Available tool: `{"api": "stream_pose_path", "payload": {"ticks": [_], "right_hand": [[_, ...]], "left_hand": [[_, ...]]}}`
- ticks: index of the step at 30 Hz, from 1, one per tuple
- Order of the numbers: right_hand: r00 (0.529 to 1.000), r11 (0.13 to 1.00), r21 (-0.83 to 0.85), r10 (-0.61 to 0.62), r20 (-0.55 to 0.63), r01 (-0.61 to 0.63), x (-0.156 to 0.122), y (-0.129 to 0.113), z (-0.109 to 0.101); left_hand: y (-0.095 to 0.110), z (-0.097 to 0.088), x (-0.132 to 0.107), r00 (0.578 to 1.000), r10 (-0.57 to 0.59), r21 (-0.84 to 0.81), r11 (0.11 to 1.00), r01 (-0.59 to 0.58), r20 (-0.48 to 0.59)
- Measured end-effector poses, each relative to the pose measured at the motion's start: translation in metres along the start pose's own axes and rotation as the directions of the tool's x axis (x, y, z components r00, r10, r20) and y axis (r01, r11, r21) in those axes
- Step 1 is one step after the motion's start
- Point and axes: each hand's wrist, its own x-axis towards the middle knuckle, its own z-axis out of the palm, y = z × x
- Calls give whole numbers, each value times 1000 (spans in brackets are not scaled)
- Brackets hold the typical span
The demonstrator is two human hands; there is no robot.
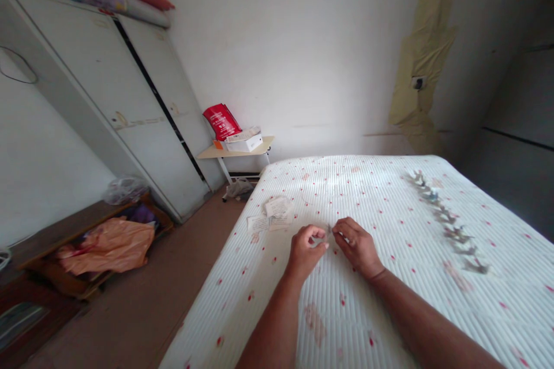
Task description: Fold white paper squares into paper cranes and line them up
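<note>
The fingers of the right hand (341,230) are closed in a pinch, with the thumb and forefinger grasping a small thin item (329,229) at their tips; its kind is too small and blurred to tell. The fingers of the left hand (314,236) are curled inward just beside this item, but it cannot be determined whether they grasp it. Both hands, left hand (306,251) and right hand (357,247), are held close together above the white quilted mattress (341,311), near its middle, and the forearms extend toward the viewer across its surface. Several pieces of paper (270,214) lie on the mattress, to the left of and beyond the hands. A row of small grey-brown folded pieces (445,219) lies on the mattress toward its right edge, well apart from the hands. Beyond the far corner of the mattress stands a small table (236,148), carrying a red bag (221,121) and a white box (244,143). To the left of the mattress, across the floor, an orange plastic bag (106,248) lies in a low wooden container (52,265), and a pale metal wardrobe (104,98) stands farther along.
</note>
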Motion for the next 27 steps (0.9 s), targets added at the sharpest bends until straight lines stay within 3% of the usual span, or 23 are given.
{"api": "stream_pose_path", "payload": {"ticks": [4,11,19,27], "right_hand": [[1000,1000,0,29,-6,-29,-1,4,2],[999,998,48,38,10,-38,-2,7,4],[997,990,121,74,-17,-71,-2,9,5],[998,989,140,52,18,-54,-2,8,5]], "left_hand": [[2,0,-1,998,30,-4,1000,-30,54],[0,1,0,996,80,23,996,-81,41],[3,0,-1,992,77,21,997,-80,105],[-3,-1,0,990,122,44,991,-125,70]]}}
